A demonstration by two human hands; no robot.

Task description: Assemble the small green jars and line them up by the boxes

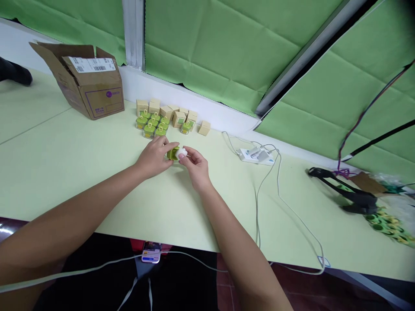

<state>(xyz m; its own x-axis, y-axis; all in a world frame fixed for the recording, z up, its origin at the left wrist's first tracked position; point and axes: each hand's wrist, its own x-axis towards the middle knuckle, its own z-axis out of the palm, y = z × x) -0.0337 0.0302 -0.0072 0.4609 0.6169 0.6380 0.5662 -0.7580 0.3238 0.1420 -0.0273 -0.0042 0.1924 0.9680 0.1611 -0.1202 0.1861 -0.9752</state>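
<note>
My left hand [155, 156] grips a small green lid-like piece [173, 153] between thumb and fingers. Against it, my right hand [195, 165] pinches a small round white piece [181, 152], whose exact kind I cannot make out. Both pieces meet just above the table. Just beyond my left hand stand several small clear containers with green lids and loop handles [149, 128], grouped close together. One more green-lidded container [186, 127] sits apart to their right, in front of the small cardboard boxes [179, 119].
A large open carton [103, 97] stands at the back left. White cables run from a power strip [256, 155] across the table [227, 194]. A black stand-like object [353, 194] and green ring-shaped pieces [385, 224] lie at the right. A phone [151, 252] rests below the table edge.
</note>
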